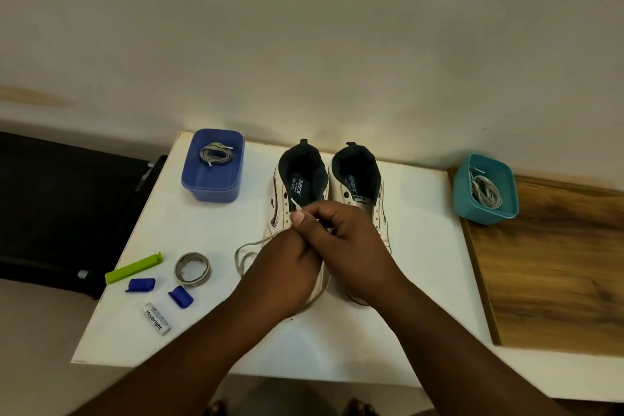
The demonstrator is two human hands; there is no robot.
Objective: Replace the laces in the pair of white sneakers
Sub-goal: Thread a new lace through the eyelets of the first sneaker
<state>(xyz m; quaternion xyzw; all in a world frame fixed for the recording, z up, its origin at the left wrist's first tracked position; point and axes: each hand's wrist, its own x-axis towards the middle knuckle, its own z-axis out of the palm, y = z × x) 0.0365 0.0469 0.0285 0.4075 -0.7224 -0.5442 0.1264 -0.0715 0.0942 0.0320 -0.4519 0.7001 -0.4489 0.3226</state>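
Observation:
Two white sneakers stand side by side on the white table (422,280), heels away from me: the left sneaker (300,179) and the right sneaker (358,176). My left hand (287,267) and my right hand (347,240) meet over the left sneaker's lacing area. My left thumb and fingers pinch a grey lace end with a white tip (294,203) pointing up. My right hand's fingers curl around the lace beside it. A loose loop of the same lace (241,255) trails onto the table to the left. The sneaker's eyelets under my hands are hidden.
A blue box (213,179) with a coiled grey lace (216,154) sits back left. A teal box (486,204) with another lace stands right, on a wooden board (557,267). Front left lie a green clip (133,267), tape roll (192,269), two blue caps, and a small tube (156,318).

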